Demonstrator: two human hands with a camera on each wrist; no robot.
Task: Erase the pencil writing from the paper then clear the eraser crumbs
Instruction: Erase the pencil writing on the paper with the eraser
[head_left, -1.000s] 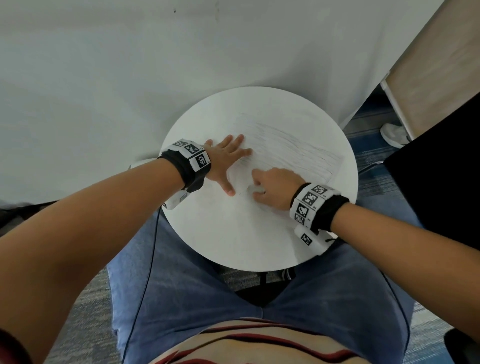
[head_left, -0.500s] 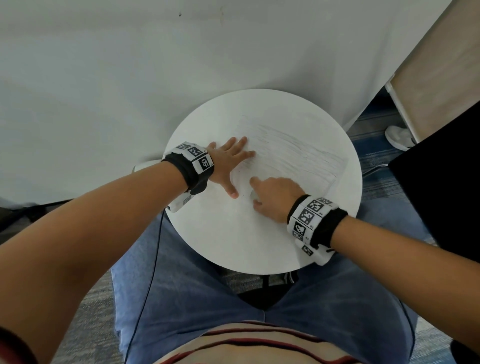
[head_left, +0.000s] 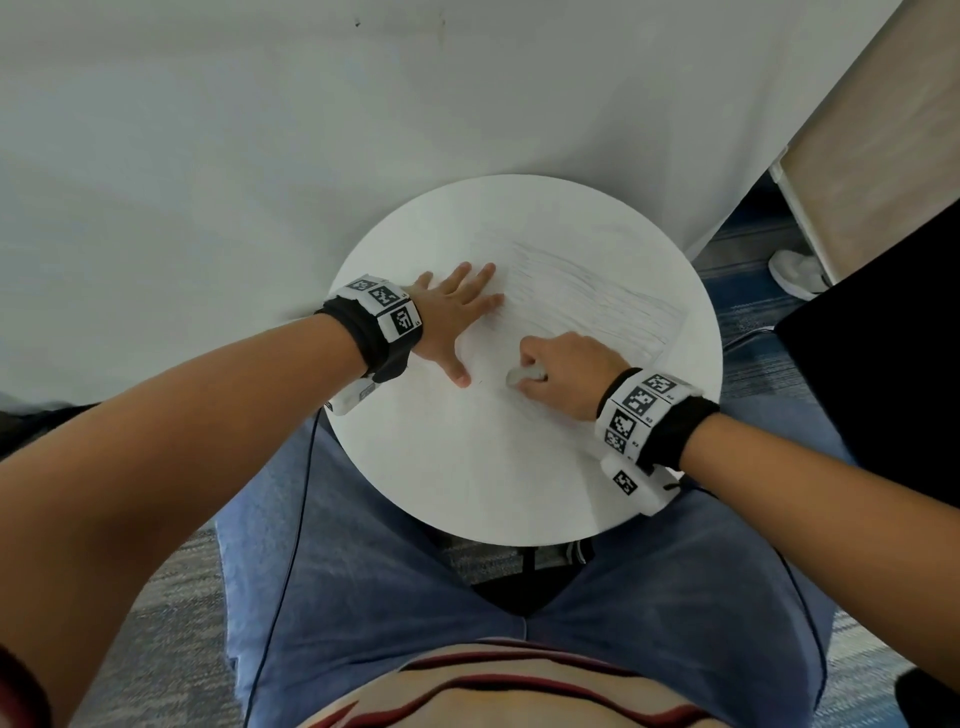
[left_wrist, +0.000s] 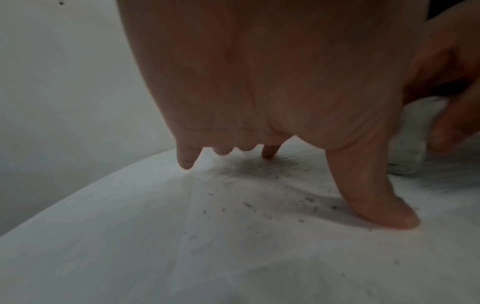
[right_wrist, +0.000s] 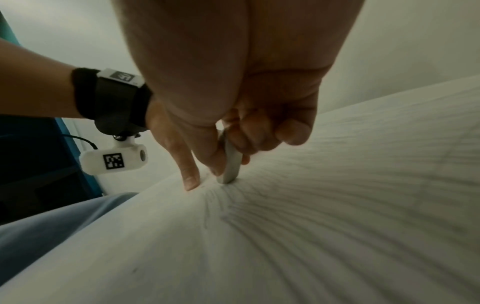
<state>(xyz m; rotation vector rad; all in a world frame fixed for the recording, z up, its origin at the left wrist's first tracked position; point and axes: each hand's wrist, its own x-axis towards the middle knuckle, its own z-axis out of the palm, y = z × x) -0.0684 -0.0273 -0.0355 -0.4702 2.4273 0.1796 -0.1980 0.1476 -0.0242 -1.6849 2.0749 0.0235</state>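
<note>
Right hand (head_left: 563, 371) pinches a small white rubber eraser (head_left: 521, 375) against the pencil-lined white paper sheet (head_left: 597, 306) on the round white table (head_left: 467, 467); left hand (head_left: 452, 317), fingers spread flat, pins it. Hard strokes could crease the sheet if that pressure slackens.

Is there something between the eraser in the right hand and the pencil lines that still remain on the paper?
Nothing visible does. The right hand pinches the eraser with its edge already on the paper; the remaining pencil lines lie bare beyond it. The left hand presses the paper's left edge, off to the side.
</note>
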